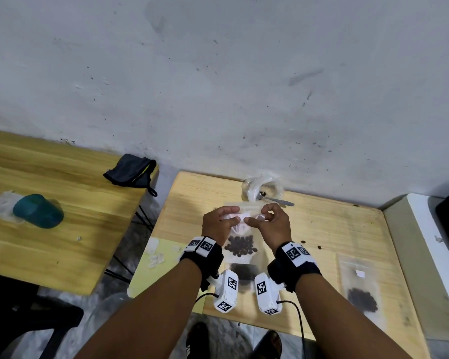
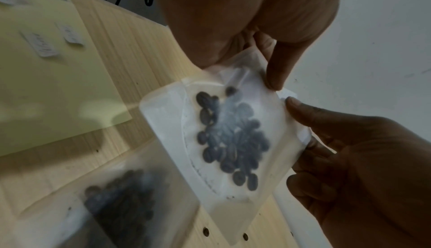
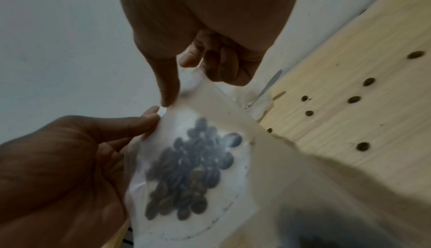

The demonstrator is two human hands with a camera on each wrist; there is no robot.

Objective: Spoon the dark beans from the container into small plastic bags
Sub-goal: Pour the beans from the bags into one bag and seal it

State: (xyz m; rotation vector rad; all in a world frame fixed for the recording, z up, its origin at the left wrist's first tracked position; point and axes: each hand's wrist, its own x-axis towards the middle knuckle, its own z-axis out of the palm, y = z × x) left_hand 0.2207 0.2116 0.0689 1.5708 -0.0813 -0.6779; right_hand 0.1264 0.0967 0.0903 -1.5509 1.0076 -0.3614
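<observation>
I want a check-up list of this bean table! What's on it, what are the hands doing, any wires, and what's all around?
Surface: pale wooden table, a yellow sheet at its left edge.
Job's things: held bag with dark beans, lifted off the table; filled bag lying flat on the right; spoon at a crumpled plastic bag by the wall.
Clutter: loose beans; small paper labels.
Hands: left hand and right hand both pinch the held bag's top edge.
Cables: black cable from the right wrist camera.
Surroundings: grey wall; second table with a teal cup and dark pouch.
</observation>
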